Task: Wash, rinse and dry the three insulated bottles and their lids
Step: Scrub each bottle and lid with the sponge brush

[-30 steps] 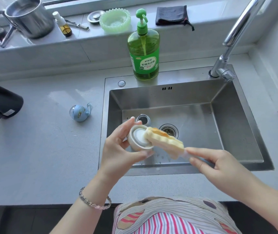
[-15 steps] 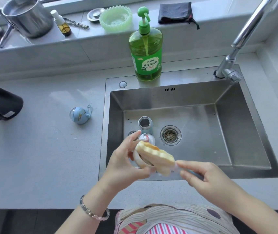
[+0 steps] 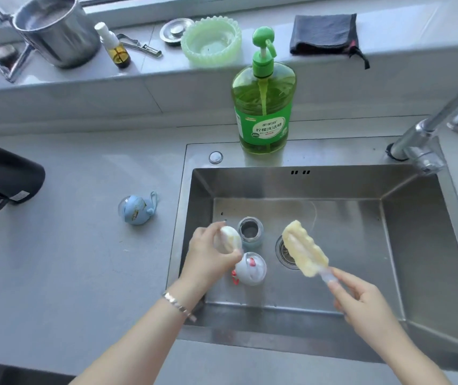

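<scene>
The left grip (image 3: 211, 254) holds a cream lid (image 3: 229, 240) over the sink (image 3: 333, 184). The right grip (image 3: 361, 298) pinches the sponge brush (image 3: 304, 248).

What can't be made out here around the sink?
Head view only:
- Cream lid: motion-blurred, partly covered by the left hand.
- Drain: mostly behind the sponge brush that the right hand holds.
- Black container: cut off by the left edge.
- Faucet: spout runs out of the right edge.
- Soap bottle label: print too small.
</scene>
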Demonstrator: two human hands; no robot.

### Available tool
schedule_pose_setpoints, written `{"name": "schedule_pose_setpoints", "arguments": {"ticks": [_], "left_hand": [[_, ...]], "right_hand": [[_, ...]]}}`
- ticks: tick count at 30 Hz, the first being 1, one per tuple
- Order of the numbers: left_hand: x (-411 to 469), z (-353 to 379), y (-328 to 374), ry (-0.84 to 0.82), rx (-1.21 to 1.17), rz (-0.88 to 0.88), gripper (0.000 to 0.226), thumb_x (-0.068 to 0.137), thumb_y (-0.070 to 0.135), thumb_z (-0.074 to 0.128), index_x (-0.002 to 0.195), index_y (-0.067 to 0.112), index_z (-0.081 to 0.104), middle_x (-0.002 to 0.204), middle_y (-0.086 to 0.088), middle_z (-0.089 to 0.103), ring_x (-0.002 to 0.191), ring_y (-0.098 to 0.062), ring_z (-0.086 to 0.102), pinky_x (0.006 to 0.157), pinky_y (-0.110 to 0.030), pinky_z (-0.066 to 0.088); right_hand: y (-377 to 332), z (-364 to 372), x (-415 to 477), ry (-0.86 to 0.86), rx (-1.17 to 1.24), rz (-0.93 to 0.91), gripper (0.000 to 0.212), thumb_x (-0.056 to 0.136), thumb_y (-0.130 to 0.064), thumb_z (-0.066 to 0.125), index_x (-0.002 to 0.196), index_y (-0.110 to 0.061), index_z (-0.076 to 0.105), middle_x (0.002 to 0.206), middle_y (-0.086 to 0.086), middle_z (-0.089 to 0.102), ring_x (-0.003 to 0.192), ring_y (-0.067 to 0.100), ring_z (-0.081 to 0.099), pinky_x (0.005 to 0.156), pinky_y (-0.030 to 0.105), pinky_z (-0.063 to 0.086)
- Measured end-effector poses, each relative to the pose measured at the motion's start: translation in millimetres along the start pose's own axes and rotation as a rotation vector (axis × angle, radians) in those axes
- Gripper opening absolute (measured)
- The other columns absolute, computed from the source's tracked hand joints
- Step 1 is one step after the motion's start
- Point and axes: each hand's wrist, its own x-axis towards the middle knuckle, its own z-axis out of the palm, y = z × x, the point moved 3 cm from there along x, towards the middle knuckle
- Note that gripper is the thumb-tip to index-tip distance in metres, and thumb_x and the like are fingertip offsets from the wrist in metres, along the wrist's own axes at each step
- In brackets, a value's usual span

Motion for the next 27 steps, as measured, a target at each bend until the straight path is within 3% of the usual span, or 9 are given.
{"name": "schedule_pose_setpoints", "arguments": {"ticks": [3,5,8,11,15,18,20,23,27], "left_hand": [[41.2,26.5,9.6,-0.063,0.153,0.024,0.065,0.073,0.025,0.070,0.132,0.019,0.044,0.121,-0.004,0.047,0.114,-0.023,0.042,0.091,-0.023,0.032],[63.9,42.7,14.0,-0.074,0.242,0.017,0.057,0.074,0.028,0.069,0.124,0.013,0.046,0.120,-0.005,0.048,0.111,-0.026,0.042,0.092,-0.026,0.030],[86.3,65.6,12.5,-0.118,0.371,0.040,0.050,0.075,0.031,0.065,0.119,0.013,0.047,0.120,-0.006,0.048,0.111,-0.027,0.042,0.093,-0.026,0.028],[93.6,80.8,5.3,-0.199,0.462,0.045,0.050,0.079,0.030,0.065,0.121,0.012,0.044,0.123,-0.007,0.046,0.113,-0.029,0.039,0.095,-0.029,0.032],[96.0,85.9,-0.1,-0.208,0.593,0.090,0.059,0.076,0.035,0.070,0.124,0.016,0.041,0.129,-0.003,0.044,0.117,-0.026,0.038,0.091,-0.031,0.038],[94.1,75.6,-3.4,-0.217,0.573,0.057,0.072,0.073,0.043,0.073,0.131,0.019,0.037,0.133,-0.001,0.041,0.122,-0.024,0.037,0.093,-0.033,0.038],[88.1,60.5,-6.1,-0.211,0.502,0.048,0.072,0.073,0.045,0.071,0.132,0.019,0.038,0.134,-0.001,0.041,0.124,-0.024,0.038,0.094,-0.033,0.037],[75.8,22.5,-17.8,-0.098,0.325,0.059,0.055,0.081,0.037,0.064,0.129,0.019,0.046,0.132,0.000,0.047,0.121,-0.020,0.043,0.096,-0.030,0.039],[68.3,-50.0,-45.2,0.288,0.247,0.100,0.051,0.081,0.019,0.064,0.130,0.013,0.048,0.135,-0.006,0.043,0.127,-0.024,0.037,0.103,-0.028,0.028]], "right_hand": [[1.5,1.1,14.4,0.001,0.032,0.021,0.024,0.093,-0.015,0.053,0.112,-0.025,0.064,0.042,-0.021,0.048,0.051,-0.001,0.042,0.053,0.015,0.028],[-0.5,2.1,23.3,0.005,0.051,0.017,0.025,0.093,-0.014,0.052,0.102,-0.035,0.063,0.040,-0.017,0.047,0.046,0.000,0.042,0.051,0.014,0.028],[-1.7,4.2,34.5,0.005,0.063,0.007,0.026,0.092,-0.013,0.053,0.102,-0.036,0.062,0.044,-0.020,0.050,0.050,-0.002,0.043,0.055,0.015,0.029],[4.4,6.4,44.1,0.021,0.067,0.034,0.026,0.091,-0.014,0.056,0.103,-0.035,0.063,0.047,-0.022,0.053,0.059,-0.003,0.042,0.058,0.015,0.030],[9.0,9.0,51.3,0.035,0.057,0.079,0.026,0.089,-0.015,0.058,0.104,-0.035,0.065,0.049,-0.016,0.055,0.058,0.000,0.043,0.056,0.017,0.033],[6.6,9.7,50.4,0.038,0.040,0.081,0.027,0.089,-0.015,0.058,0.099,-0.039,0.064,0.052,-0.018,0.058,0.060,0.002,0.045,0.059,0.014,0.036],[2.7,10.3,48.1,0.025,0.019,0.068,0.028,0.089,-0.015,0.058,0.095,-0.042,0.063,0.047,-0.013,0.054,0.048,0.001,0.043,0.048,0.007,0.033],[-4.6,13.3,44.5,0.022,-0.010,0.054,0.028,0.088,-0.015,0.059,0.094,-0.042,0.065,0.044,-0.014,0.052,0.043,0.002,0.044,0.047,0.007,0.034],[-18.4,20.0,41.9,0.053,-0.047,0.040,0.024,0.086,-0.017,0.063,0.090,-0.040,0.064,0.049,-0.021,0.058,0.054,0.010,0.053,0.059,0.013,0.042]]}}
